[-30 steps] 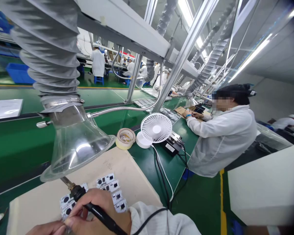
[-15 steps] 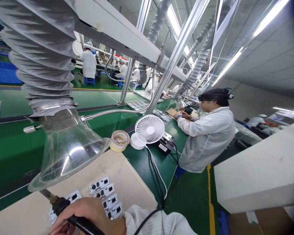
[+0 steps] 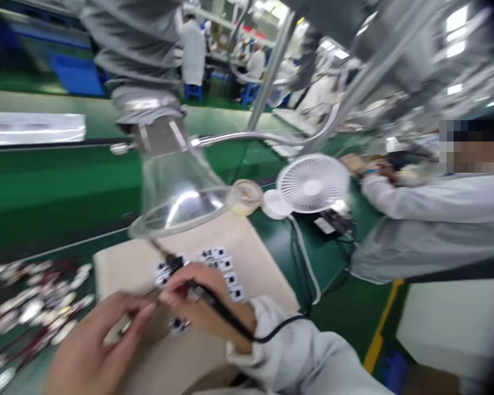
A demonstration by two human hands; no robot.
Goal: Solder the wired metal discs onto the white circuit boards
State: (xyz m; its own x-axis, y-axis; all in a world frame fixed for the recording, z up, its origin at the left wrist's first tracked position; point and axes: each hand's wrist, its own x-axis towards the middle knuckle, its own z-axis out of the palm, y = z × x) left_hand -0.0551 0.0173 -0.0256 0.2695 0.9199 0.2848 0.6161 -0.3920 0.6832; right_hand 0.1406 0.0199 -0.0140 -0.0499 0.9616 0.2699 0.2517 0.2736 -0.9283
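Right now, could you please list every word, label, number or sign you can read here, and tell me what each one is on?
No text can be read; the picture is motion-blurred.
The white label on the black box under the desk fan: blurred, unreadable.
The circuit boards: markings too small.
The white sheet on the green conveyor: blurred.
The soldering iron in the right hand: no marking visible.

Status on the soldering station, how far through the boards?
Done: nothing reads as finished; blur hides the joints. In hand: right hand grips the soldering iron, tip at the small boards on the beige mat; left hand close beside. Remaining: probably the pile of parts at far left.
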